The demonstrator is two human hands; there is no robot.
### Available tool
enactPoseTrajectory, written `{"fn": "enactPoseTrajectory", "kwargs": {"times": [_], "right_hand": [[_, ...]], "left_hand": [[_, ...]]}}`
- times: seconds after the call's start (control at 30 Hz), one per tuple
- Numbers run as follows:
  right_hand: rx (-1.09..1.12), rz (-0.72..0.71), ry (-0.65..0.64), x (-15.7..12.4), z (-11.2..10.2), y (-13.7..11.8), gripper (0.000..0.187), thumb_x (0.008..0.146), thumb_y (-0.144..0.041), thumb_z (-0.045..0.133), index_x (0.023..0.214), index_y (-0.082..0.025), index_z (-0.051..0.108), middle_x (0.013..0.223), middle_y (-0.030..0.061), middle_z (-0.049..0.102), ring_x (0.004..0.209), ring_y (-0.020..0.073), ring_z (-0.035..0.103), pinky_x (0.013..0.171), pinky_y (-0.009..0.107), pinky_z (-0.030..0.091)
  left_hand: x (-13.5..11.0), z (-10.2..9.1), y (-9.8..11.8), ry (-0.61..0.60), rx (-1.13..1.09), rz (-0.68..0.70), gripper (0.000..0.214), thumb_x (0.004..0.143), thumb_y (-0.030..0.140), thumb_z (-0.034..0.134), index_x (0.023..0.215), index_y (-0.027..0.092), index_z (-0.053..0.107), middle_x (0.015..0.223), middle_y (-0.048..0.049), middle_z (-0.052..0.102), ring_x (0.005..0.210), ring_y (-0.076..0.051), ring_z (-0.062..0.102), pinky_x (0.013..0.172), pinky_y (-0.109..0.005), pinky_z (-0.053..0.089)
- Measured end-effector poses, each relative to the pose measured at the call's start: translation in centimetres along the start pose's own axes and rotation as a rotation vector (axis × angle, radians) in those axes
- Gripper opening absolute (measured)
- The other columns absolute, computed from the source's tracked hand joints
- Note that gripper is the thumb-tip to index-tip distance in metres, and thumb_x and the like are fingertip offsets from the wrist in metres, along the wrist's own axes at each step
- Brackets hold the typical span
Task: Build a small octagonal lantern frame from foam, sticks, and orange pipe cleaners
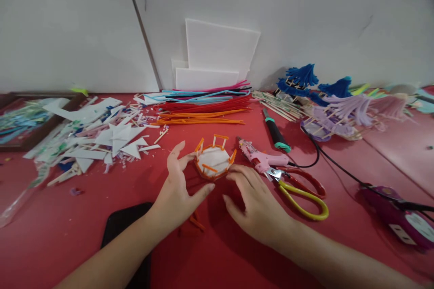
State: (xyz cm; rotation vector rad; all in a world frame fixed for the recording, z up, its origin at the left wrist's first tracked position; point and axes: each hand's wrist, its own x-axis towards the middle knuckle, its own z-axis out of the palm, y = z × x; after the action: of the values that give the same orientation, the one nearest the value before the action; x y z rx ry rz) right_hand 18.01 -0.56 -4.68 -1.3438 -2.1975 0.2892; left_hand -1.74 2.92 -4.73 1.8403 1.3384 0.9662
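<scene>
**Little orange frame sitting between both hands**

Left hand (176, 189) and right hand (254, 201) lie loose and open on the red tabletop (84, 216), gripping nothing. Just beyond the fingertips, touching them on both sides, sits the small orange-and-white frame (214, 162), mid-table. Pink glue gun (261, 158) and scissors (301, 189) lie right of it; pipe cleaners (203, 106) along the far edge.

Left hand (176, 192), right hand (256, 205) flank orange-rimmed white model (214, 162); fingers open, touching rim.

Red table (237, 253) carries pipe cleaners (203, 108), scissors (301, 192), glue gun (261, 158), foam scraps (111, 137)
</scene>
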Motion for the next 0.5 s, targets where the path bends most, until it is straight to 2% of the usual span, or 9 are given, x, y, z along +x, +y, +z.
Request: {"fn": "enactPoseTrajectory", "kwargs": {"times": [0.13, 0.23, 0.3, 0.4, 0.5], "right_hand": [[0.087, -0.124, -0.089, 0.18, -0.21, -0.36, 0.027, 0.082, -0.015, 0.050, 0.107, -0.010, 0.059, 0.116, 0.0165, 0.060, 0.110, 0.0257, 0.055, 0.096, 0.041, 0.048], [0.224, -0.248, -0.152, 0.18, -0.21, -0.50, 0.025, 0.077, -0.009, 0.048, 0.096, -0.015, 0.064, 0.109, 0.0121, 0.065, 0.104, 0.0209, 0.059, 0.093, 0.033, 0.049], [0.307, -0.287, -0.142, 0.13, -0.24, -0.51, 0.023, 0.072, -0.007, 0.048, 0.086, -0.016, 0.063, 0.098, 0.0110, 0.067, 0.095, 0.0198, 0.061, 0.086, 0.031, 0.051], [0.381, -0.219, -0.062, 0.12, -0.53, -0.44, 0.017, 0.068, -0.005, 0.045, 0.069, -0.019, 0.055, 0.078, 0.0074, 0.065, 0.073, 0.0170, 0.059, 0.066, 0.028, 0.051], [0.450, -0.071, 0.019, 0.19, -0.76, -0.34, 0.019, 0.072, -0.005, 0.041, 0.063, -0.020, 0.046, 0.064, 0.0023, 0.054, 0.058, 0.0133, 0.050, 0.052, 0.024, 0.042]], "left_hand": [[-0.19, 0.26, -0.80, 0.036, 0.025, 0.040, 0.112, 0.062, 0.044, 0.080, 0.140, 0.023, 0.003, 0.139, -0.0242, 0.036, 0.129, -0.040, 0.042, 0.101, -0.061, 0.037], [-0.23, 0.35, -0.86, 0.065, -0.040, 0.026, 0.119, 0.057, 0.041, 0.083, 0.140, 0.026, -0.001, 0.137, -0.0225, 0.039, 0.123, -0.039, 0.049, 0.098, -0.061, 0.042], [-0.25, 0.31, -0.64, 0.061, -0.070, -0.010, 0.118, 0.058, 0.038, 0.083, 0.139, 0.027, -0.001, 0.135, -0.0206, 0.041, 0.122, -0.037, 0.051, 0.097, -0.059, 0.043], [-0.31, 0.14, -0.24, 0.031, -0.088, -0.058, 0.109, 0.065, 0.035, 0.079, 0.138, 0.026, -0.001, 0.135, -0.0204, 0.040, 0.123, -0.035, 0.050, 0.099, -0.057, 0.042], [-0.38, -0.04, 0.00, 0.003, -0.074, -0.069, 0.100, 0.072, 0.029, 0.071, 0.139, 0.023, -0.003, 0.134, -0.0211, 0.041, 0.122, -0.032, 0.051, 0.102, -0.057, 0.039]]}}
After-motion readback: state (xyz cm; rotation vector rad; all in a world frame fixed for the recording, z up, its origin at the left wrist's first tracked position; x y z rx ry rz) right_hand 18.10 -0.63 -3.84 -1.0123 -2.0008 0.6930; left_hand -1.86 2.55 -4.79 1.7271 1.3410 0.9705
